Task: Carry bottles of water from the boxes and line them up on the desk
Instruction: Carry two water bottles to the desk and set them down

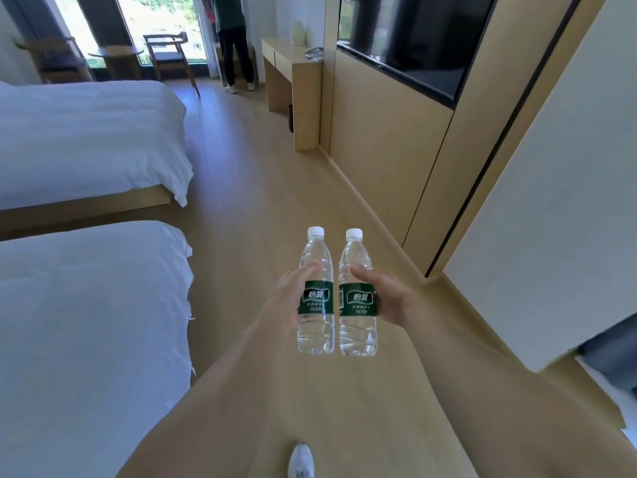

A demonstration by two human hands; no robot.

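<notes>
My left hand (pixel 286 298) grips a clear water bottle (pixel 315 326) with a white cap and a green label, held upright in front of me. My right hand (pixel 386 298) grips a second, matching bottle (pixel 356 332) right beside the first, also upright. Both bottles hang above the wooden floor, side by side and nearly touching. The wooden desk (pixel 293 67) stands far ahead against the right wall, with a white kettle and a phone on top. No boxes are in view.
Two beds with white covers (pixel 86 132) fill the left side. A wall-mounted TV (pixel 406 39) and wooden panelling run along the right. A person (pixel 232 39) stands by the window near the desk, beside chairs (pixel 169 56) and a small table. My shoe (pixel 300 460) shows below.
</notes>
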